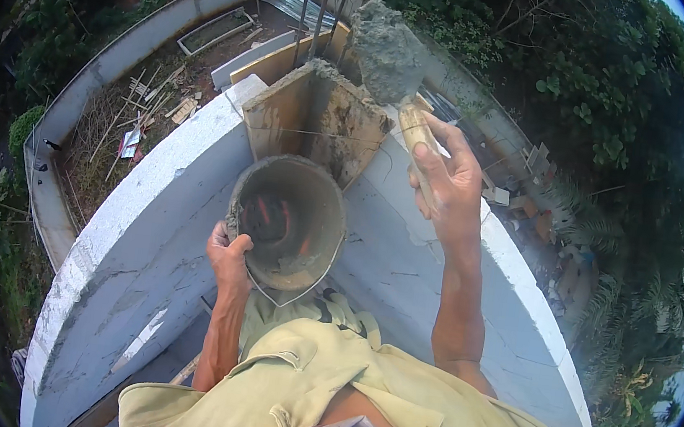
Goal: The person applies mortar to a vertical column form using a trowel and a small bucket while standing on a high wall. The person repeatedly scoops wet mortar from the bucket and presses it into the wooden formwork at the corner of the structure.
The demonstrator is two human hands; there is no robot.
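My left hand (228, 258) is closed on the left rim of a mortar-stained bucket (321, 215), tilted so that its inside shows. Grey smears coat its wall, and a thin wire handle hangs at its near side. In my right hand (449, 182) is a trowel (415, 136), its pale wooden handle wrapped by my fingers. A lump of wet grey mortar (384, 50) covers most of the blade, raised beside the top of a wooden column form (272, 121). Mortar lies along the form's upper edge, and a wire runs across its face.
Two white block walls, left (143, 182) and right (512, 275), meet at the form. Several steel rods (324, 9) rise behind it. Far below are a boundary wall (90, 92), scattered timber (148, 99) and dense trees (618, 85).
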